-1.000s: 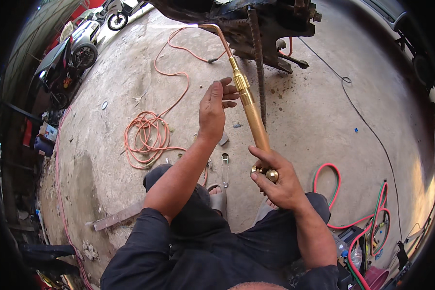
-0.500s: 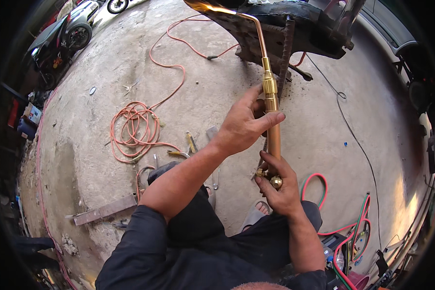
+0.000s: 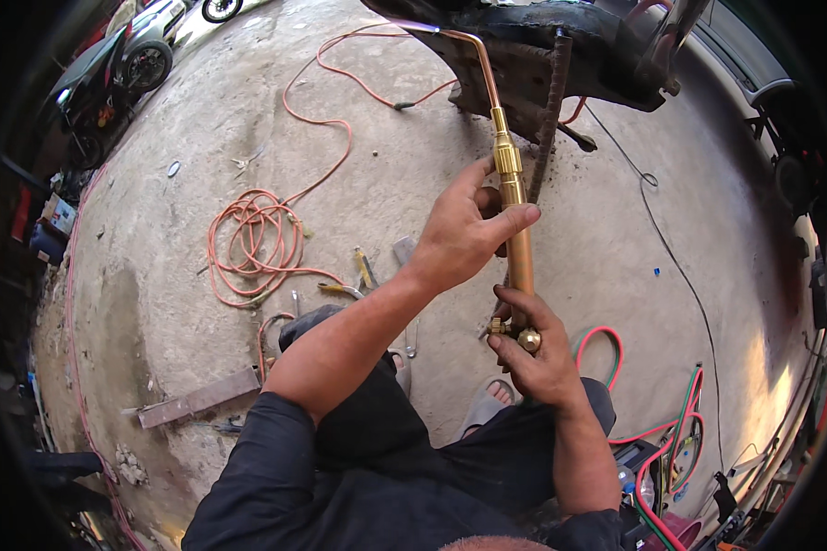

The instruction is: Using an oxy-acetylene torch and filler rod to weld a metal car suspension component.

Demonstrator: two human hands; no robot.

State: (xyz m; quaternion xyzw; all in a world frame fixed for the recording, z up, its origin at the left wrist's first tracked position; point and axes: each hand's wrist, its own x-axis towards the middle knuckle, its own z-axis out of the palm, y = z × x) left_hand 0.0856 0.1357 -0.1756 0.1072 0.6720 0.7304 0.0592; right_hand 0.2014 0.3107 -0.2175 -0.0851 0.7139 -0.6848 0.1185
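A brass and copper gas torch is held upright between both hands, its bent tip pointing left. A small bluish-violet flame burns at the tip, just in front of a dark metal frame. My left hand is closed round the upper part of the handle, thumb across it. Lower down, my right hand grips the torch's base, with thumb and fingers at the brass valve knobs. A ribbed steel bar runs down from the frame behind the torch.
On the concrete floor lie a coiled orange cable, pliers and a rusty metal bar. Red and green hoses loop at my right. A black cable crosses the right side. Motorbikes stand at the far left.
The flame has shrunk from a long yellow-orange one to a small bluish-violet one. The torch tip has shifted slightly left and down. Both hands keep their grip.
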